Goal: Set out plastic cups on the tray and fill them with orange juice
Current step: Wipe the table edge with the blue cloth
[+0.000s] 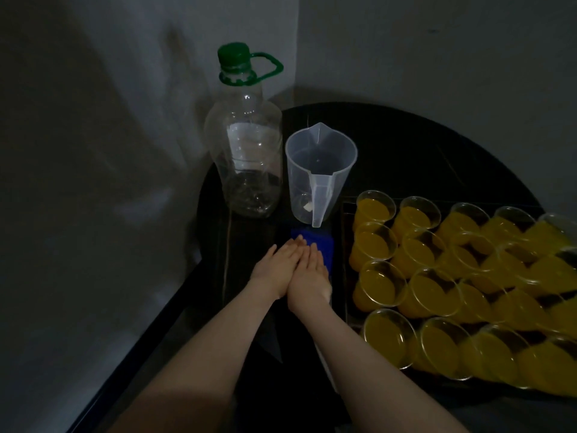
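A dim corner of pale, plain walls closes in behind a round black table with a glossy top. Both hands lie flat on it, side by side and touching along their inner edges. The left hand and the right hand have straight, relaxed fingers close together, palms down, gripping nothing. Their fingertips rest over a small blue rectangular object; what it is cannot be told in this light.

Just beyond the fingertips stands a translucent plastic measuring jug, empty, with a pouring spout on its far side and its handle turned toward the hands. Beyond and left of the hands is a large clear plastic bottle, ribbed, empty, with a green cap and a green loop handle at the neck.

To the right of the right hand sits a dark rectangular tray, packed with rows of clear plastic cups touching one another, each holding opaque orange juice nearly to the brim.
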